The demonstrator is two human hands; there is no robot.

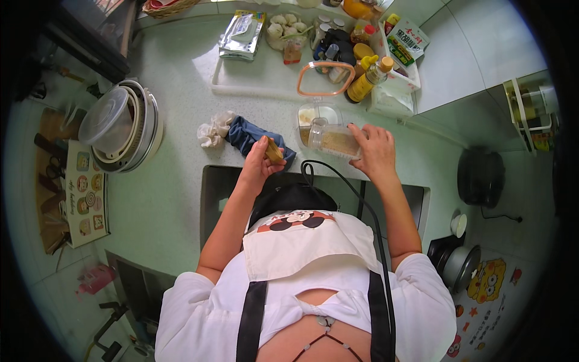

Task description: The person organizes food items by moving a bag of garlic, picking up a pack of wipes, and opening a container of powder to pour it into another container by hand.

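Note:
My right hand (pixel 376 149) grips a clear jar (pixel 341 142) of pale brown granules, tipped on its side with its mouth toward the left. The mouth lies over a small clear box (pixel 335 113) with compartments, where white and brown contents show. The box's orange-rimmed lid (pixel 326 93) stands raised behind it. In my left hand (pixel 257 161) is a light brown wooden lid (pixel 274 151), pinched between the fingers. Just behind that hand a blue cloth (pixel 248 134) lies on the counter, joined by a crumpled whitish cloth (pixel 215 128).
A white tray (pixel 241 89) at the back bears packets (pixel 242 36), garlic (pixel 286 30) and several bottles, including a yellow-labelled bottle (pixel 369 81). Stacked bowls and strainers (pixel 123 123) stand on the left. Below my arms is the sink (pixel 211 187); a black cable (pixel 356 192) runs across it.

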